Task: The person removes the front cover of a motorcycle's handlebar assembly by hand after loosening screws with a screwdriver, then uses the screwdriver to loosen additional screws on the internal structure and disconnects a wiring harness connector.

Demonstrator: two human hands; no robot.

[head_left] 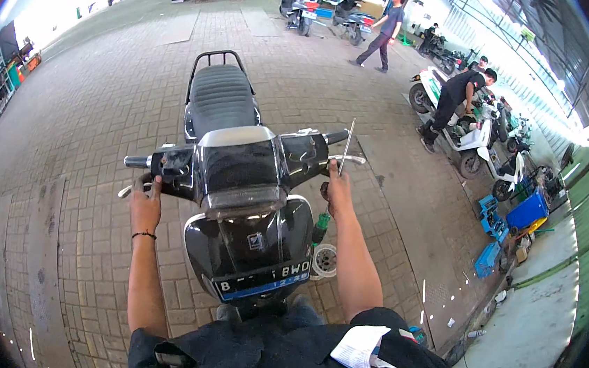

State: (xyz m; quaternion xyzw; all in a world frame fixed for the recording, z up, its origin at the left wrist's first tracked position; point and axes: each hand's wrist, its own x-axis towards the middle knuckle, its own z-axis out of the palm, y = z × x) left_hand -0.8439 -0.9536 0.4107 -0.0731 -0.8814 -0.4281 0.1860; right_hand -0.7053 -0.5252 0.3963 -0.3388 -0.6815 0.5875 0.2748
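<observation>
A black electric scooter (239, 172) stands upright, its front facing me, with a ribbed dark seat (223, 97) behind the handlebar. My left hand (146, 199) is at the handlebar end on the picture's left, its fingers curled up against the dark switch housing (173, 165) beside the brake lever (126, 190). My right hand (339, 191) is closed around a long screwdriver, near the other brake lever (358, 159). The screwdriver's thin metal shaft (348, 143) points up above the fingers. A green and black handle (320, 227) shows below that hand, roughly in line with the shaft.
Brick paving (97, 202) surrounds the scooter. To the right, a person in dark clothes (456, 100) bends over a white scooter (477, 140). Blue bins (527, 210) stand near the right wall. Farther back, another person (386, 34) walks near parked scooters (299, 6).
</observation>
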